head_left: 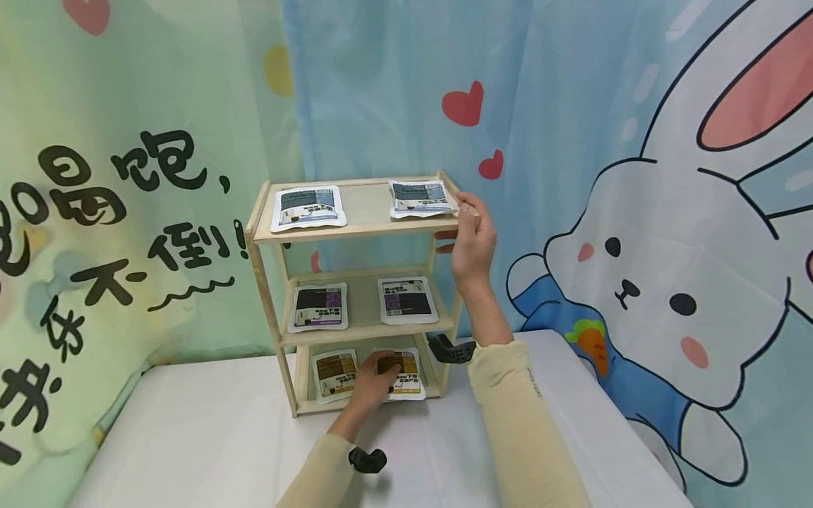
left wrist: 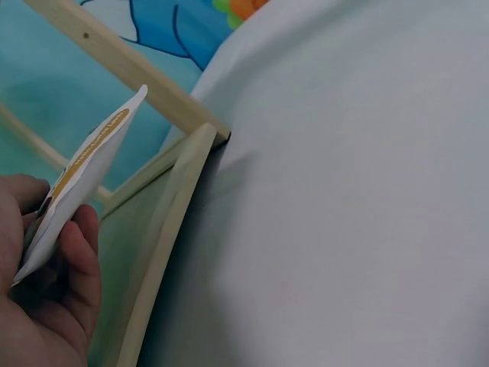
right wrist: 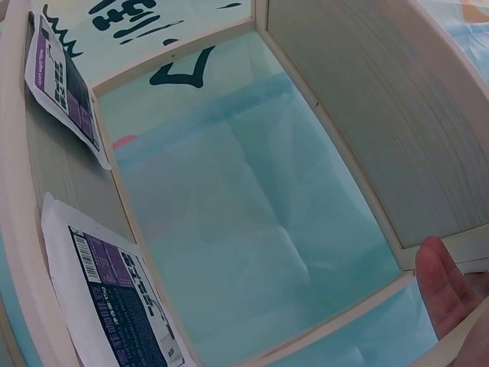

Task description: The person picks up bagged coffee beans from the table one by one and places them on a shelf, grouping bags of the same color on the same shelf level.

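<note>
So the left hand (head_left: 375, 384) is down at the bottom shelf of the small three-tier wooden rack (head_left: 262, 282), fingers and thumb pinched round the white flat pouch with the brown-and-yellow label (head_left: 406, 374). In the left wrist view that pouch looks tipped up off the board, so I'd say it's the lifting-out bit. The right hand (head_left: 473, 240) grips the rack's top right corner, fingers curled over the edge, probably steadying it. Next move needs a pull toward the near side, low enough to clear the middle shelf and over the bottom front rail. Its neighbour, another brown-label pouch (head_left: 335, 374), sits just left. There's plenty of open white tabletop (head_left: 190, 437) in front.
</note>
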### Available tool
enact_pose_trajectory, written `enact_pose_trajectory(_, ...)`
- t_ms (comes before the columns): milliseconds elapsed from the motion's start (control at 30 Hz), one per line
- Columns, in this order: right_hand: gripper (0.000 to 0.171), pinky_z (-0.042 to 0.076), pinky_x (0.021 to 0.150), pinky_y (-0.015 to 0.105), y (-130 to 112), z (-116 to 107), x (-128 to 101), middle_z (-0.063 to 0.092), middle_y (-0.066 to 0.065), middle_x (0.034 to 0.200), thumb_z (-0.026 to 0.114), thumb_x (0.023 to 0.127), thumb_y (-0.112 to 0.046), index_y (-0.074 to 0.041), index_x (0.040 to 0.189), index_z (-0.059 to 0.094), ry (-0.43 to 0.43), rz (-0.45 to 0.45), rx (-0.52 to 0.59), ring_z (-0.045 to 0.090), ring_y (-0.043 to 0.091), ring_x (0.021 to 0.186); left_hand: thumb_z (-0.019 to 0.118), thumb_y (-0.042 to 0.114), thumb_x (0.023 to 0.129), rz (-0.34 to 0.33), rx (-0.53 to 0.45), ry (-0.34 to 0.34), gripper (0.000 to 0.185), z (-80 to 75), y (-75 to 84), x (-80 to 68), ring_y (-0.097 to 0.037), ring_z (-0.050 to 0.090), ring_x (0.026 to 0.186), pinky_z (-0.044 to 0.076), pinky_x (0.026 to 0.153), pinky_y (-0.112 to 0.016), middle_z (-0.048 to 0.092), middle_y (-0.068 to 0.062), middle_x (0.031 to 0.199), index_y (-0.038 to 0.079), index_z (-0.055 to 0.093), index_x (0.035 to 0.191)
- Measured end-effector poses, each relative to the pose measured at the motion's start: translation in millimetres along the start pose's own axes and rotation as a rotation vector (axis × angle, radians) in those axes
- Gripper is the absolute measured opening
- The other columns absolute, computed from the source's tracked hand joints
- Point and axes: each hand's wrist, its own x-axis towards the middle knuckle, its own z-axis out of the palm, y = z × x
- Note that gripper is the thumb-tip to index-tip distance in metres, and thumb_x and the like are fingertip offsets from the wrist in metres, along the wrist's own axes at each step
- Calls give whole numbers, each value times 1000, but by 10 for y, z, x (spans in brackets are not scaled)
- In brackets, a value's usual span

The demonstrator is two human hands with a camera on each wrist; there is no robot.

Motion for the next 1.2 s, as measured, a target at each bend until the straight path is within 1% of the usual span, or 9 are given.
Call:
enact_pose_trajectory(167, 40, 52, 50, 27, -18, -19, 17, 62, 24, 99, 39, 104, -26, -4, 132, 56, -1, -2, 3, 65, 22, 61, 63, 21, 94, -39, 5, 2, 33, 39, 29, 94, -39, 42, 128, 33, 102, -55, 52, -18, 135, 8, 62, 125)
enact_pose_trajectory(233, 40, 52, 49, 27, -21, -29, 11, 62, 24, 100, 39, 103, -26, -5, 132, 56, 7, 2, -2, 65, 25, 61, 63, 20, 95, -50, -13, -9, 34, 59, 18, 117, -39, 44, 126, 33, 102, -55, 50, -18, 136, 7, 61, 126)
enact_pose_trajectory(400, 39, 51, 49, 25, -26, -26, 0, 63, 23, 101, 39, 103, -26, -5, 131, 56, 17, -8, -1, 64, 34, 63, 62, 17, 95, -35, -44, -13, 33, 111, -5, 170, -36, 45, 124, 31, 104, -53, 52, -17, 134, 6, 60, 127)
enact_pose_trajectory(533, 39, 51, 49, 27, -16, -6, 8, 63, 22, 100, 39, 103, -26, -5, 130, 56, 11, -17, 6, 64, 26, 61, 61, 14, 95, -18, -45, -13, 33, 143, 14, 202, -36, 47, 121, 34, 102, -53, 54, -18, 128, 3, 59, 126)
enact_pose_trajectory(633, 38, 51, 48, 27, -4, 5, 9, 63, 21, 99, 39, 103, -26, -6, 131, 56, 13, -13, 6, 63, 22, 60, 61, 13, 95, -28, -39, -30, 34, 166, 21, 218, -34, 50, 116, 37, 99, -51, 55, -17, 126, 2, 58, 127)
enact_pose_trajectory(767, 39, 51, 48, 27, -1, 14, 9, 64, 21, 99, 39, 103, -26, -6, 132, 56, 9, -12, 2, 64, 32, 61, 61, 14, 95, -52, -18, -33, 33, 188, 15, 227, -34, 49, 118, 37, 100, -50, 55, -17, 127, 3, 59, 127)
enact_pose_trajectory(967, 39, 51, 48, 28, -3, 1, 20, 63, 23, 100, 39, 103, -26, -5, 132, 56, 13, -19, -8, 63, 43, 65, 61, 12, 94, -26, 10, -46, 33, 184, -3, 246, -36, 48, 121, 37, 100, -51, 54, -19, 129, 2, 60, 125)
enact_pose_trajectory(1100, 39, 52, 48, 29, -2, -10, 22, 64, 22, 100, 39, 103, -26, -5, 132, 56, 14, -16, -17, 63, 37, 62, 62, 11, 93, -20, 50, -85, 35, 167, 2, 248, -37, 46, 124, 36, 101, -52, 53, -20, 132, 1, 59, 126)
enact_pose_trajectory(1200, 39, 52, 48, 29, -2, -13, 9, 64, 22, 101, 39, 103, -27, -6, 132, 56, 8, 2, -16, 64, 26, 59, 62, 12, 92, -39, 99, -115, 37, 155, 8, 234, -37, 45, 124, 36, 100, -52, 51, -21, 134, 2, 59, 127)
